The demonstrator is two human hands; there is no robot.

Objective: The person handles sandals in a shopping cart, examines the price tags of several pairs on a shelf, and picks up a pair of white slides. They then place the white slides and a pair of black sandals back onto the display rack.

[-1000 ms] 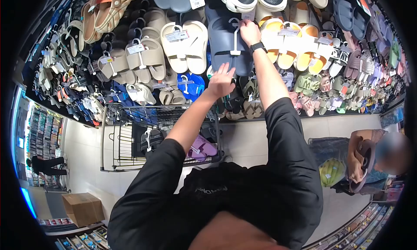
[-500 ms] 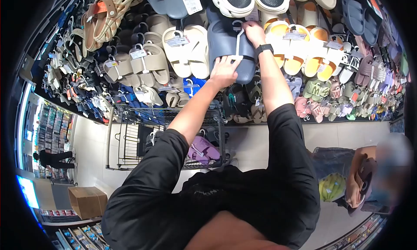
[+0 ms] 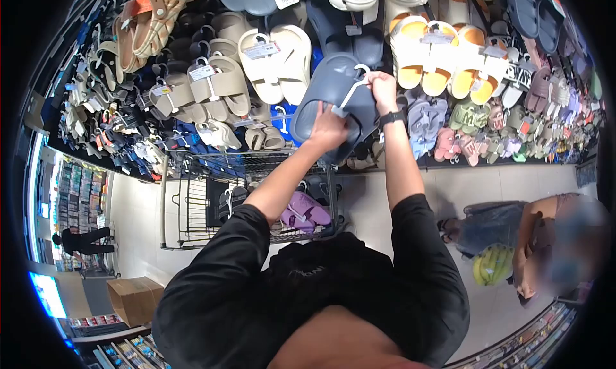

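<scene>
A pair of slate-blue slide sandals (image 3: pixel 335 77) on a white plastic hanger (image 3: pixel 351 94) is held out in front of the shoe display, tilted. My right hand (image 3: pixel 383 90), with a black watch at the wrist, is closed on the upper end of the hanger near its hook. Lower down, my left hand (image 3: pixel 328 130) grips the slides at the strap, its fingers at the hanger's lower end. Behind them hang more dark slides (image 3: pixel 367 45). Cream slides (image 3: pixel 276 61) are to the left, and white slides with yellow insoles (image 3: pixel 410 54) to the right.
Below the display stands a black wire shopping cart (image 3: pixel 186 224) with purple footwear (image 3: pixel 307 210) inside. A person (image 3: pixel 539 231) is at the right beside a yellow-green banana bunch (image 3: pixel 493 265). Another person (image 3: pixel 83 240) is far left, above a cardboard box (image 3: pixel 135 300).
The slate-blue slides have come away from the rack, down towards me, and tilted. Both hands moved down with them, the right still at the hanger's top.
</scene>
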